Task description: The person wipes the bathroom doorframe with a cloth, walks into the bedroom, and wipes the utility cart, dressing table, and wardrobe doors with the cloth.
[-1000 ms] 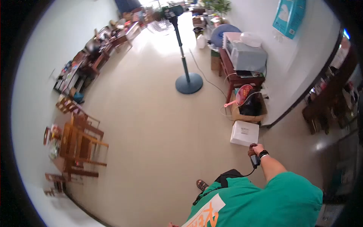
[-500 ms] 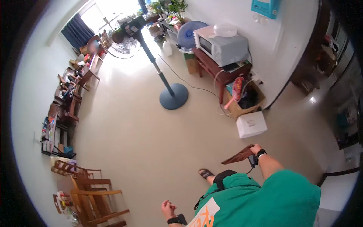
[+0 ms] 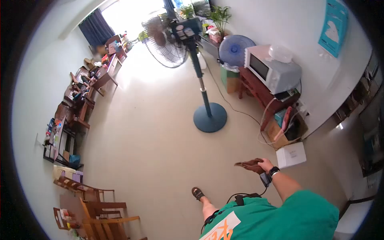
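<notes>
From my end I have the right hand (image 3: pixel 265 164) closed around the right end of a brown cloth (image 3: pixel 250 164), whose loose part reaches out to the left, in front of the green shirt (image 3: pixel 276 218). A black watch (image 3: pixel 274 171) is on that wrist, with a grey device (image 3: pixel 264 180) just beside it. I cannot tell how the left hand stands, as it is out of my view.

Farther right of the cloth I see a white box (image 3: pixel 291 155) on the floor (image 3: pixel 160 160), with an open cardboard box (image 3: pixel 276 134) just beyond it. Past that, a dark red worktop (image 3: pixel 258 91) bears a white microwave (image 3: pixel 276 68). A standing fan (image 3: pixel 197 66) rises from the floor on the far side, well apart from the hand. On the near left I make out a wooden chair (image 3: pixel 108 206); nearer the middle is a sandalled foot (image 3: pixel 197 194).
</notes>
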`<state>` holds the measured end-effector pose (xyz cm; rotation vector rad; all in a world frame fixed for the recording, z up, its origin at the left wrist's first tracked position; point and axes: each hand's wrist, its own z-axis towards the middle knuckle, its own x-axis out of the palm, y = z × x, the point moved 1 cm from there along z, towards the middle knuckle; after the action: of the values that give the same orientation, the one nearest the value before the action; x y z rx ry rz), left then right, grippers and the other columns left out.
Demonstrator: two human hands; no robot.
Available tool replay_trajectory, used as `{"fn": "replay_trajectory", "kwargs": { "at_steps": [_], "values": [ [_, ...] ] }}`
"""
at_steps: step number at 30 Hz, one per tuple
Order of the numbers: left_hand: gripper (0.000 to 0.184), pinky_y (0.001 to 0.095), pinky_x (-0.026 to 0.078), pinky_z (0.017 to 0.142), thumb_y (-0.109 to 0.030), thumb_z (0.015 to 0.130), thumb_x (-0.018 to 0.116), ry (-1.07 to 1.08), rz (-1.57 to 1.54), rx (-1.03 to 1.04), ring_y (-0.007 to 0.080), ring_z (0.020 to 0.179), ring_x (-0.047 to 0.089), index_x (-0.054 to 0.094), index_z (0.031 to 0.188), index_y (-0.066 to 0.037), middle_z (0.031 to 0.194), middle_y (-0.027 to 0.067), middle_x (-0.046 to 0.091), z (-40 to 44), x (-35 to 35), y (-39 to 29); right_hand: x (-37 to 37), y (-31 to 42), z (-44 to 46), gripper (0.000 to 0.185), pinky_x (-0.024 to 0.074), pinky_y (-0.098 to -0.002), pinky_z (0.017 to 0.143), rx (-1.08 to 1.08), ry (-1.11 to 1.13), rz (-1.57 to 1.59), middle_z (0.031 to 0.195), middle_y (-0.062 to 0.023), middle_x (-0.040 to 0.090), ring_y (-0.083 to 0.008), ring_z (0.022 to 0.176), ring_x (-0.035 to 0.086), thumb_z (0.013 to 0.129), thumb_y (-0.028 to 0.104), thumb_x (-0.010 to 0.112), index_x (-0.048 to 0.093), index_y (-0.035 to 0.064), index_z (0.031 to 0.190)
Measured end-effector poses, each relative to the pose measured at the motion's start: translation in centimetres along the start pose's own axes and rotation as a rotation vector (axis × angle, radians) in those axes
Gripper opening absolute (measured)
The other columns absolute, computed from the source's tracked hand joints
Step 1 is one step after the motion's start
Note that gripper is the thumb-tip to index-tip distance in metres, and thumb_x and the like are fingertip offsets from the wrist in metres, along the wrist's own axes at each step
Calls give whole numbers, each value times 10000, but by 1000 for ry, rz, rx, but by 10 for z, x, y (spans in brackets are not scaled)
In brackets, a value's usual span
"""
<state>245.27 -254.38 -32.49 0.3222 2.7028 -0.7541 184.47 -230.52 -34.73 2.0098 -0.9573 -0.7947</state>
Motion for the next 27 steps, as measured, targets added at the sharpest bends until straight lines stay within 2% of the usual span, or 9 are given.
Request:
{"fn": "replay_trajectory", "kwargs": {
  "at_steps": [4, 6, 11, 16, 20, 22, 24, 26, 27],
  "values": [
    [222, 306, 504, 460, -98, 867, 518, 11, 35, 10, 183, 497, 556, 487, 1070, -13, 833, 125, 590, 69, -10, -84, 43, 36, -1, 355, 513, -369, 732, 225, -181, -436, 944, -172, 675, -271, 844, 657, 731, 150, 595, 645, -11, 1043],
    [213, 301, 503, 459, -93, 864, 525, 8, 50, 63, 182, 491, 555, 496, 1057, -8, 828, 124, 588, 100, -20, -142, 55, -32, 59, 399, 510, -378, 749, 343, -201, -496, 962, -226, 657, -307, 883, 654, 706, 191, 608, 635, -32, 1036],
    [190, 289, 500, 456, -81, 856, 542, 54, 83, 368, 178, 477, 550, 521, 1025, 5, 814, 120, 583, 181, -20, -316, 158, 58, 78, 299, 527, -360, 716, 221, -3, 21, 920, -143, 664, -234, 836, 644, 725, 88, 611, 647, -21, 1000],
    [222, 292, 517, 503, -86, 835, 584, 313, 118, 651, 149, 565, 579, 544, 1038, -5, 799, 94, 600, 166, 100, -519, 236, 145, 101, 277, 529, -364, 717, 255, -10, 122, 901, -130, 656, -220, 818, 636, 745, 83, 601, 637, -22, 999],
    [223, 288, 527, 523, -110, 838, 597, 543, 179, 645, 158, 604, 605, 556, 1030, -4, 825, 93, 628, 184, 185, -611, 259, 113, 189, 374, 495, -352, 806, 252, -65, -97, 984, -86, 659, -222, 884, 623, 723, 35, 599, 620, -18, 1092],
    [227, 288, 532, 514, -121, 834, 604, 511, 192, 592, 171, 582, 610, 559, 1017, 5, 795, 102, 630, 226, 203, -634, 271, 38, 270, 389, 465, -382, 878, -11, -228, -189, 1063, -135, 665, -270, 1018, 617, 687, 173, 625, 661, 65, 1059],
    [225, 292, 535, 501, -126, 831, 607, 475, 226, 465, 178, 559, 609, 558, 1003, 11, 776, 110, 629, 241, 195, -658, 300, 149, 258, 389, 485, -362, 846, 340, -68, -478, 1027, -128, 676, -234, 958, 636, 689, 174, 624, 659, 63, 1061],
    [239, 326, 547, 502, -125, 839, 593, 393, 265, 432, 206, 585, 623, 523, 1031, -1, 794, 121, 626, 276, 174, -683, 340, 225, 264, 345, 511, -319, 760, 341, 20, -98, 967, -112, 685, -196, 838, 646, 701, 140, 627, 665, 27, 1025],
    [240, 296, 531, 476, -117, 807, 615, 320, 221, 427, 188, 522, 594, 533, 995, 7, 782, 114, 620, 283, 164, -694, 354, 253, 278, 316, 514, -323, 755, 309, 21, -217, 955, -104, 685, -195, 837, 645, 710, 117, 616, 670, 25, 1007]
  ]
}}
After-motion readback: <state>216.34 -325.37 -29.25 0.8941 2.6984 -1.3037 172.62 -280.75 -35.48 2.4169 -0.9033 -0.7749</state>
